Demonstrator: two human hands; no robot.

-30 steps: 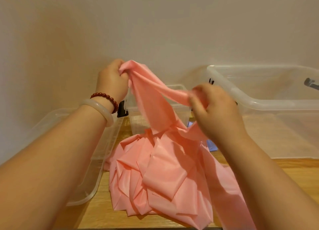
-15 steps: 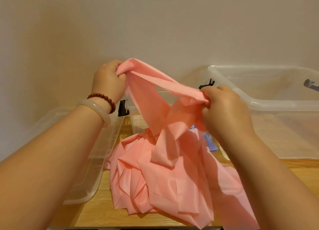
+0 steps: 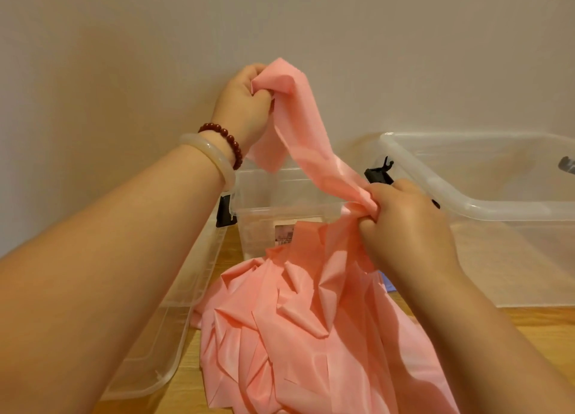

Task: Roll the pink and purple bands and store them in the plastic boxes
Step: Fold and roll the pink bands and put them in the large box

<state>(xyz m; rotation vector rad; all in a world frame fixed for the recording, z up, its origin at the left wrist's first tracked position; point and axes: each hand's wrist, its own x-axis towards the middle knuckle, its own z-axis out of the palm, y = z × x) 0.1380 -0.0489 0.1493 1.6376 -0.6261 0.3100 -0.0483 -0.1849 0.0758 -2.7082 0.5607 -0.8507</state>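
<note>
A long pink band [image 3: 298, 329] lies crumpled in a heap on the wooden table. My left hand [image 3: 245, 105] grips one end of it, raised high near the wall. My right hand [image 3: 401, 217] grips the band lower down, so a stretch runs slanting between the two hands. A sliver of the purple band [image 3: 388, 284] shows under the pink heap, beside my right wrist. A small clear plastic box [image 3: 280, 210] stands open behind the heap. A large clear plastic box [image 3: 497, 202] stands open at the right.
A clear lid [image 3: 161, 351] lies flat on the table at the left, under my left forearm. The wall rises directly behind the boxes. Bare wooden tabletop [image 3: 529, 323] shows at the right front.
My left hand has lifted the band's end higher and toward the wall. My right hand has stayed at about the same height, and the stretch between them has lengthened.
</note>
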